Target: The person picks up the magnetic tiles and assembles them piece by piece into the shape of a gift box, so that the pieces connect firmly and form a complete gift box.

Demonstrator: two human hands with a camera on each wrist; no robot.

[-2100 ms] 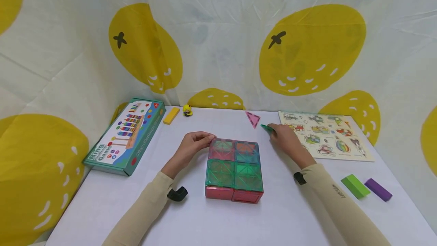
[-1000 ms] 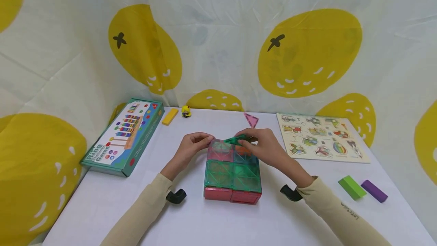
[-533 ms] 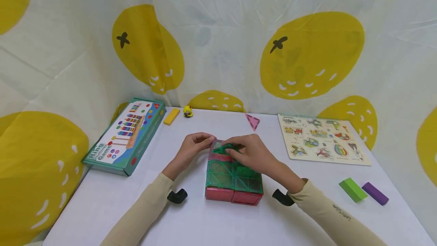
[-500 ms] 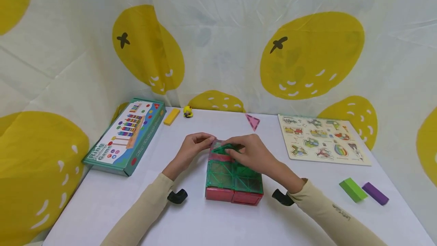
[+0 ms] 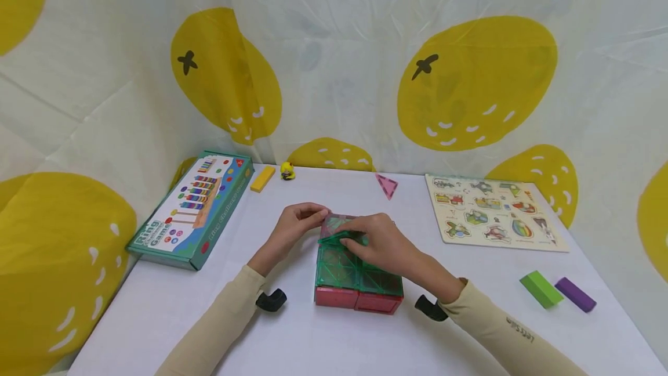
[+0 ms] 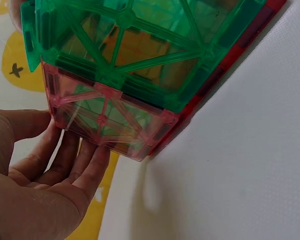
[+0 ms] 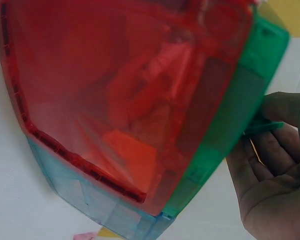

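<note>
A low box of translucent magnetic tiles [image 5: 336,297] stands mid-table, with red front walls and green tiles along the near half of its top. At its back left corner, my left hand [image 5: 293,228] holds the edge; in the left wrist view the fingertips meet the rim of a pink tile [image 6: 110,112]. My right hand [image 5: 383,242] pinches a small green magnetic tile [image 5: 336,237] between thumb and fingers, tilted close over the top of the box. That hand covers the back right of the top. In the right wrist view, the pinched tile [image 7: 265,126] is partly behind the box.
A pink triangular tile [image 5: 387,185] lies behind the box. To the left are a ring game box [image 5: 190,208], a yellow block [image 5: 262,179] and a small yellow figure [image 5: 287,170]. A picture puzzle board [image 5: 493,213], a green block [image 5: 541,289] and a purple block [image 5: 575,295] lie right.
My right hand has brought the green tile from the table's right onto the box top, then slightly left and nearer to me. My left hand has stayed at the corner.
</note>
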